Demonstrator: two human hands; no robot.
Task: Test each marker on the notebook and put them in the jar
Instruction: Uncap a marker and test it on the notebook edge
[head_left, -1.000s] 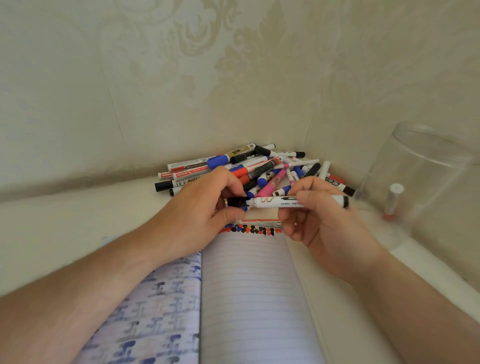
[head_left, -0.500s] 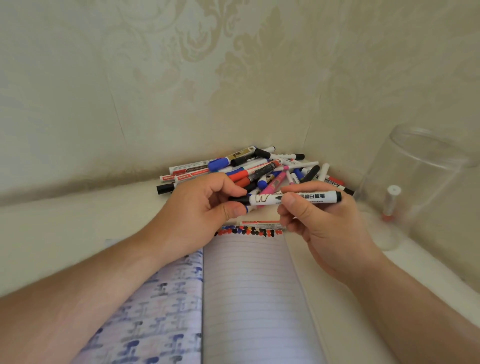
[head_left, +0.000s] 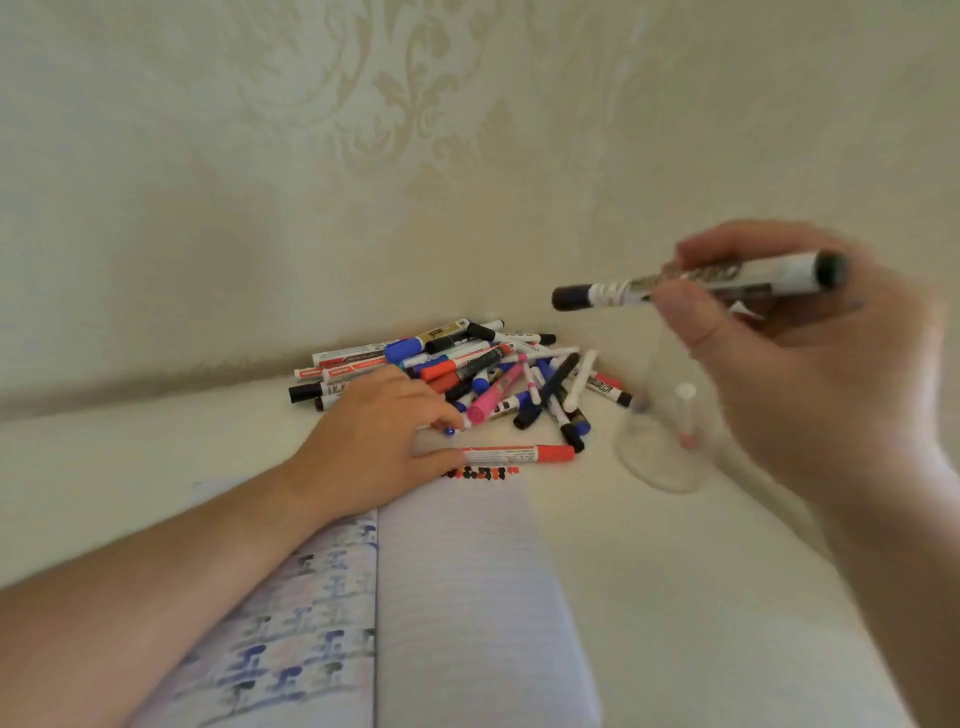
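My right hand (head_left: 810, 353) is raised at the right, shut on a black-capped white marker (head_left: 623, 292) held level in the air, cap pointing left. Below and behind it stands the clear jar (head_left: 655, 460), blurred, with one white marker (head_left: 685, 402) upright inside. My left hand (head_left: 379, 431) lies at the near edge of the marker pile (head_left: 467, 364), fingers apart, thumb tip touching the white end of a red marker (head_left: 524, 454). That marker lies across the top of the open notebook (head_left: 467, 597), just above a row of red and black test marks (head_left: 480, 473).
The pile sits in the corner where two patterned beige walls (head_left: 415, 156) meet the pale table top (head_left: 675, 597). The notebook's left side shows a patterned sheet (head_left: 301, 618) under my left forearm.
My hands have parted. The right hand has lifted the capped black marker up and to the right, above the jar. The left hand has dropped to the pile beside the red marker.
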